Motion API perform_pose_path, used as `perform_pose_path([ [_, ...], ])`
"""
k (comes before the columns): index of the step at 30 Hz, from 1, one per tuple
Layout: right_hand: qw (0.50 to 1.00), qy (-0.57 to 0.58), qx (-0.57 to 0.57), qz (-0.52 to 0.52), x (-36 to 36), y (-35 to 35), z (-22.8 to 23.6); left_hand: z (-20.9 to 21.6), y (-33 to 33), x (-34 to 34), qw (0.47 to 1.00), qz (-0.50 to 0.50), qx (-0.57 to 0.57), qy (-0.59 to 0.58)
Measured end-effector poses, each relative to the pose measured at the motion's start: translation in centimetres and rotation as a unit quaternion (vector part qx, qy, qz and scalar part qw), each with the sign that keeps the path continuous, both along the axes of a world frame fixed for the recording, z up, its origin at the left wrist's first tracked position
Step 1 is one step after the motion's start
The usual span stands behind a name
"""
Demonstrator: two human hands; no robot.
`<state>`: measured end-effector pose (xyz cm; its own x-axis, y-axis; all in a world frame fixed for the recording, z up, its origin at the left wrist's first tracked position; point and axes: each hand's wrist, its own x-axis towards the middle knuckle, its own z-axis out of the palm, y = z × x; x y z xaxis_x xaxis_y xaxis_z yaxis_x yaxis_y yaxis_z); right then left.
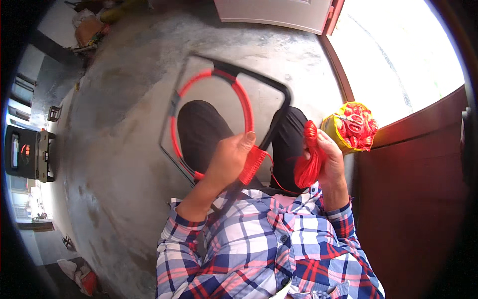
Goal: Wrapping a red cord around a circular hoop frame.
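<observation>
My left hand [228, 162] is closed on a black metal frame [269, 81] with a ring inside it, held tilted over my knees. Red cord wraps much of the ring [243, 102], leaving some dark stretches bare. Beside my left thumb, a dense band of red cord wrapping [254, 164] covers the joined bars. My right hand [333, 164] grips a bundle of red cord [310, 162], bound near its top. A thin strand runs in a slack loop between the wrapping and the bundle. The frame's left side is blurred by motion.
To the right, by the doorway, stands a yellow container [328, 127] full of red cord bundles, with scissors [352, 118] on top. A dark red door panel [413, 199] is at my right. A pale door [279, 12] stands ahead; a black case [27, 152] is far left.
</observation>
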<state>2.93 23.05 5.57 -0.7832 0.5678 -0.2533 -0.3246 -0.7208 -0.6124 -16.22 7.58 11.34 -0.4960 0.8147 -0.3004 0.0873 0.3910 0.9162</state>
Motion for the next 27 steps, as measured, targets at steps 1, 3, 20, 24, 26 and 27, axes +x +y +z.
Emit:
perform_pose_path([
  [1,1.0,-0.005,-0.001,0.001,0.0,-0.2,-0.1,-2.6,-0.2,-0.1,0.995,0.039,-0.003,-0.086],
  [3,1.0,-0.003,-0.013,0.017,0.2,-0.7,-0.5,-8.1,-1.3,0.1,0.986,0.056,0.01,-0.159],
  [20,0.979,-0.093,0.011,0.179,-1.3,-4.3,-1.8,-8.1,-1.9,0.0,0.821,0.059,0.126,-0.554],
  [24,0.968,-0.116,0.09,0.201,-1.4,-3.5,-1.2,-7.5,-1.8,0.4,0.834,0.091,0.104,-0.534],
  [26,0.962,-0.123,0.115,0.213,-1.4,-3.3,-1.3,-7.1,-1.5,0.4,0.832,0.076,0.099,-0.54],
  [27,0.96,-0.135,0.125,0.211,-1.4,-3.4,-1.3,-7.0,-1.4,0.4,0.83,0.061,0.094,-0.546],
])
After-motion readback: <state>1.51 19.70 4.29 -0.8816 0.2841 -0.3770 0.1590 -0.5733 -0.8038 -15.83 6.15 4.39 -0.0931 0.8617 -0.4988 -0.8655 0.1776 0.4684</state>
